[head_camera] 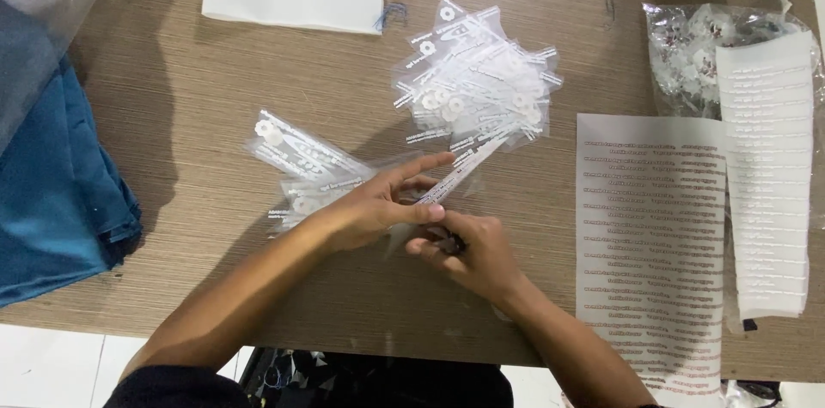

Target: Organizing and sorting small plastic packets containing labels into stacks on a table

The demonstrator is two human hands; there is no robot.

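A narrow clear bag [460, 174] is pinched between the thumb and fingers of the left hand [378, 206], near the table's [172, 116] middle. A small dark piece [453, 243] is clamped in the closed fingers of the right hand [473, 253], just beside the bag's near end. A fan of bags [301, 167] lies under the left hand, and a larger pile [477, 82] lies farther off. 2 label sheets [649, 236] [767, 176] are seen at right, blue cloth [51, 176] at left.
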